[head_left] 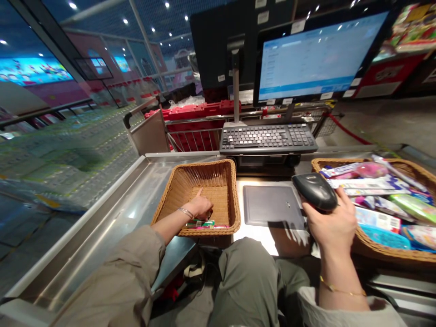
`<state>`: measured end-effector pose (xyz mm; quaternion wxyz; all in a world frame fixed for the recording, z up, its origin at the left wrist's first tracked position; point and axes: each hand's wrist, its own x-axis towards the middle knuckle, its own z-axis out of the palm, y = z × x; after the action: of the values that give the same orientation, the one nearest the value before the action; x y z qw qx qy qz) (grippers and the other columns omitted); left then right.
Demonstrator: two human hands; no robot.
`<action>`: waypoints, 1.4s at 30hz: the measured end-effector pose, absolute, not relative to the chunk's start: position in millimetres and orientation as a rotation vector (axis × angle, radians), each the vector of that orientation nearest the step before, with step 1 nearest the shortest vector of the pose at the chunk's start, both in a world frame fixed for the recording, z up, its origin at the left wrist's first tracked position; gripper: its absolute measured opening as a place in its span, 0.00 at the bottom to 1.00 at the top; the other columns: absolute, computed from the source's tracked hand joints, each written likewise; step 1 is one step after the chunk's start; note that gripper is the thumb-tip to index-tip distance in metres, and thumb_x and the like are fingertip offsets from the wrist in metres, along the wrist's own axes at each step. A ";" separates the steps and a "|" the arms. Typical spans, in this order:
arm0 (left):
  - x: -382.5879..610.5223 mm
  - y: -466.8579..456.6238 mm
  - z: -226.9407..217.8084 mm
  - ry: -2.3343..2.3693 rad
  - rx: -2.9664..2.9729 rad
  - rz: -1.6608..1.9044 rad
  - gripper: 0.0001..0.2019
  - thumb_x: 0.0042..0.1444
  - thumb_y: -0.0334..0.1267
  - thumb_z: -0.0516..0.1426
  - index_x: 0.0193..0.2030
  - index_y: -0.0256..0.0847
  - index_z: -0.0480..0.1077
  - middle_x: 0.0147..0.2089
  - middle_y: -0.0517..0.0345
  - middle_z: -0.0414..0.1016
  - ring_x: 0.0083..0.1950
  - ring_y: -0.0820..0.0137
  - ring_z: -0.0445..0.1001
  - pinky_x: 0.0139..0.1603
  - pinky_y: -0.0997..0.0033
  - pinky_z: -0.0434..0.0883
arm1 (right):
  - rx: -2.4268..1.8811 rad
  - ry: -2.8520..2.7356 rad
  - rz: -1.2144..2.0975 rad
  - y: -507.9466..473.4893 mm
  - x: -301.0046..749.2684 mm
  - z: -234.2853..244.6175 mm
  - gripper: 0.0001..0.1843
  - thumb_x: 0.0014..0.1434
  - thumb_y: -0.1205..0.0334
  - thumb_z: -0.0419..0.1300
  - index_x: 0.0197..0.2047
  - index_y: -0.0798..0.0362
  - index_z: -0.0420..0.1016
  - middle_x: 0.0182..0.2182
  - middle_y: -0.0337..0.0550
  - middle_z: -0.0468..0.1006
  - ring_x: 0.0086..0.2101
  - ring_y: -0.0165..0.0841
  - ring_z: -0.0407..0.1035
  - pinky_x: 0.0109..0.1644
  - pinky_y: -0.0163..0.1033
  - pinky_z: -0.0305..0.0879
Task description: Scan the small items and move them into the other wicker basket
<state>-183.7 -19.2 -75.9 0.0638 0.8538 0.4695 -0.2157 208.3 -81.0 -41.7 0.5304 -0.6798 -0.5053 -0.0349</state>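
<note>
My left hand [201, 206] is inside a brown wicker basket [234, 195]. One finger is stretched out and the others are partly bent, with nothing visible in its grasp. Just below it, at the basket's near side, lie a small green-and-white package [204, 223] and a thin pink item, partly hidden by the hand. My right hand [332, 222] is wrapped round a black barcode scanner [315, 190], its head pointing up and left. The scanner is above the right edge of a grey flat pad [269, 205] on the counter.
A second wicker basket [378, 247] at the right is full of packaged goods. Behind the pad stand a black keyboard [269, 137] and a lit monitor [309, 56]. A metal cart [194, 138] and red crates [204, 110] are beyond. The steel counter [112, 227] extends left.
</note>
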 end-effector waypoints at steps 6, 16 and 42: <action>-184.7 -13.5 -62.8 1.455 2.587 -0.456 0.17 0.59 0.52 0.65 0.53 0.52 0.79 0.52 0.49 0.82 0.58 0.51 0.75 0.70 0.25 0.43 | -1.620 -1.192 -0.066 -81.3 211.2 -43.1 0.29 0.46 0.42 0.63 0.43 0.56 0.82 0.48 0.60 0.82 0.63 0.54 0.66 0.69 0.58 0.62; -199.8 -5.4 -49.9 1.538 2.619 -0.316 0.13 0.59 0.51 0.65 0.44 0.46 0.79 0.44 0.53 0.85 0.50 0.58 0.79 0.70 0.27 0.45 | -1.609 -1.203 -0.050 -82.9 214.6 -44.5 0.26 0.47 0.42 0.63 0.40 0.55 0.81 0.48 0.60 0.82 0.64 0.54 0.65 0.69 0.59 0.61; -173.0 -17.6 0.4 1.945 2.742 0.263 0.18 0.59 0.48 0.66 0.56 0.55 0.79 0.78 0.50 0.56 0.80 0.38 0.40 0.68 0.14 0.39 | -1.634 -1.277 -0.029 -87.8 210.0 -35.8 0.30 0.52 0.48 0.63 0.56 0.52 0.77 0.61 0.55 0.75 0.69 0.55 0.54 0.72 0.69 0.45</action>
<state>-173.0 -17.6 0.4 -0.1150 0.8078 0.5730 0.0773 210.0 -87.8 -35.8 0.5089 -0.6783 -0.5299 -0.0120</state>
